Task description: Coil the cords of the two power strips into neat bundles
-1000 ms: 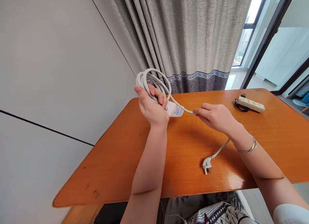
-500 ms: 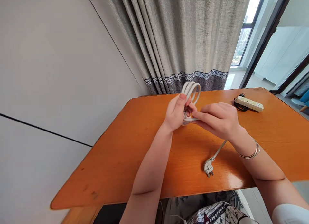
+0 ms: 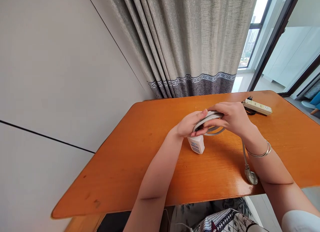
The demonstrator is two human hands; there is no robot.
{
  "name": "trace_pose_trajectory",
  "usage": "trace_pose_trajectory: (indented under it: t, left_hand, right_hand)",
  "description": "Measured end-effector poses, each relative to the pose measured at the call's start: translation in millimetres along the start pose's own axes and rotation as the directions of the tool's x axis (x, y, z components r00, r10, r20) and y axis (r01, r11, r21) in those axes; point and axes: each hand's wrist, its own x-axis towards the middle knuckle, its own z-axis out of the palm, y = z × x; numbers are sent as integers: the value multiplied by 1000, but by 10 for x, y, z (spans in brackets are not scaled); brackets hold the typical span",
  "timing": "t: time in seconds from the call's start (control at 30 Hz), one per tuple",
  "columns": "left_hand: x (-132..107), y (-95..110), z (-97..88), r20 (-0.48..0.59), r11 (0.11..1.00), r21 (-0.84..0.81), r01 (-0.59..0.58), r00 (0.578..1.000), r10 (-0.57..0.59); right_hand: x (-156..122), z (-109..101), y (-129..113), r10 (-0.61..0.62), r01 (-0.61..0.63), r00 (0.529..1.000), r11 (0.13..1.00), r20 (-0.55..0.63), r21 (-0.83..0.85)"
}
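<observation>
Above the middle of the orange wooden table, a white power cord is bunched in loops between both hands. My left hand is closed round the left end of the loops, thumb on top. From the other side, my right hand grips the same loops between thumb and fingers. A white block-shaped end, probably a power strip's body, juts out below my left hand; the rest of it is hidden. The cord's plug dangles by my right forearm, near the table's front edge.
A second, cream power strip with a black cord lies at the table's back right. Behind the table hangs a grey curtain; a pale wall panel stands to the left. A glass door is at the right.
The loops have tipped from upright to lying flat, and my right hand now grips them. The white block has come into view below my left hand. The plug has shifted right.
</observation>
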Motion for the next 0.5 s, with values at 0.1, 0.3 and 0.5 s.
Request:
trace_pose_trajectory:
  t: [0.1, 0.3, 0.5]
  left_hand:
    - [-4, -3, -26, 38, 998, -24, 51, 998, -50]
    - [40, -59, -31, 108, 987, -145, 68, 993, -53]
    - [60, -96, -30, 35, 972, -236, 8, 999, 0]
  right_hand:
    - [16, 1, 16, 9, -4, 998, 996, 56, -87]
    - [42, -61, 62, 78, -85, 980, 996, 181, 30]
    - [66, -70, 75, 147, -215, 968, 899, 202, 380]
